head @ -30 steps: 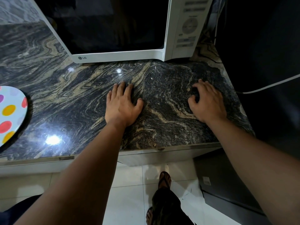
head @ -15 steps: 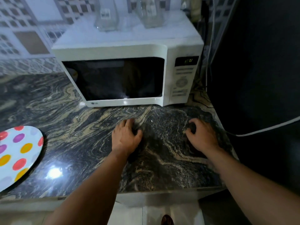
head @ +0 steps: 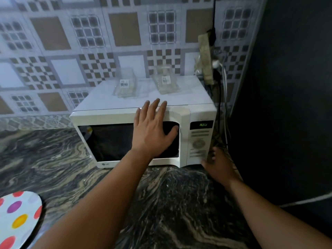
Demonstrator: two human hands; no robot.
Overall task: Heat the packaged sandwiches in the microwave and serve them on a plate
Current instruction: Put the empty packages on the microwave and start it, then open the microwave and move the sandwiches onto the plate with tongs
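Note:
A white microwave (head: 185, 112) stands at the back of the marble counter with its door closed. Two clear packaged sandwiches lie on its top: one (head: 125, 85) at the left, one (head: 166, 81) at the right. My left hand (head: 152, 128) is raised in front of the door's upper right part, fingers spread, fingertips at the top edge. My right hand (head: 218, 164) is low at the microwave's lower right corner, next to the control panel, blurred, holding nothing. A white plate with coloured dots (head: 16, 218) sits at the counter's near left edge.
A dark tall appliance (head: 287, 105) fills the right side, close beside the microwave. A power strip and cables (head: 206, 58) hang on the tiled wall behind the microwave's right corner. A white cable (head: 305, 200) crosses at the right. Dark marble counter (head: 161, 203) spreads in front.
Both hands have lifted off the counter. The left hand rose to the microwave door; the right moved to the microwave's lower right corner. The camera has tilted up.

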